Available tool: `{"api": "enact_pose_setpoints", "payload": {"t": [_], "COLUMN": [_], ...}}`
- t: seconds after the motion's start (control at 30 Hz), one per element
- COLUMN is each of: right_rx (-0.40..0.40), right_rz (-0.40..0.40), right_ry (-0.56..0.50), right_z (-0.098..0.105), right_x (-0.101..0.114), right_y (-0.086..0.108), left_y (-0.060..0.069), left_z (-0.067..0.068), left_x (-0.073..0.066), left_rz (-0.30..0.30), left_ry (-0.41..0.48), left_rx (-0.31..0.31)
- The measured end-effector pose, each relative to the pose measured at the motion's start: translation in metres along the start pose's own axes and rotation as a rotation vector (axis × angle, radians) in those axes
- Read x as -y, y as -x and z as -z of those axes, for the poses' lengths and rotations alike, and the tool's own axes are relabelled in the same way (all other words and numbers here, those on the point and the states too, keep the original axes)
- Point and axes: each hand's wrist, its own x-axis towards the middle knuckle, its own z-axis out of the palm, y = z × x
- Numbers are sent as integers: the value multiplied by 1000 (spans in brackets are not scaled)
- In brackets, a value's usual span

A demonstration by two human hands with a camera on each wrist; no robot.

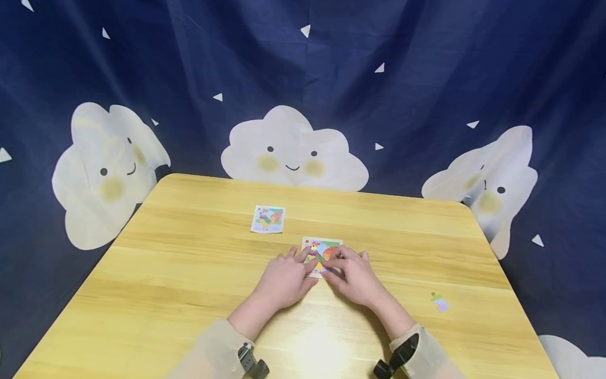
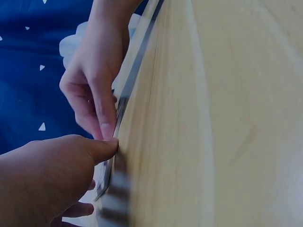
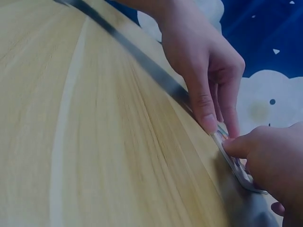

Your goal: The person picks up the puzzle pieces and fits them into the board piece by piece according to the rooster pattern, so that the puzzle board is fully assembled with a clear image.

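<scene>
A small rooster puzzle (image 1: 314,255) in a pale frame lies flat on the table, partly covered by both hands. My left hand (image 1: 286,279) rests on its left side, fingers stretched onto the picture and the thumb lying near its front edge. Over the right side bends my right hand (image 1: 352,276), its bent fingertips and thumb touching the puzzle; whether they pinch a piece is hidden. In the right wrist view, the left thumb (image 3: 208,123) is by the puzzle's rim. The left wrist view shows the right hand (image 2: 97,80) curled beside the left thumb (image 2: 106,147).
A picture card (image 1: 268,219) with the same rooster lies behind the puzzle, to the left. One loose puzzle piece (image 1: 440,302), green and lilac, is on the wooden table (image 1: 165,273) right of my right hand. A blue cloud-patterned curtain (image 1: 407,121) hangs beyond the far edge.
</scene>
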Motion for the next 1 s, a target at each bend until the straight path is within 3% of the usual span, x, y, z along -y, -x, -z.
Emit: {"api": "enact_pose_setpoints", "payload": {"t": [0.3,0.53,1.0], "right_rx": [-4,-22,-21], "right_rz": [20,-42,-66], "right_ry": [-14,-65,-82], "right_z": [1,3,1], "right_x": [0,-1,-1], "right_y": [-1,1,2], "left_y": [0,-1,-5], "left_z": [0,0,-1], "left_x": [-4,-6,-4], "left_rz": [57,55,-12], "left_ry": [61,44,-2], "left_rx": [-5,11,-16]}}
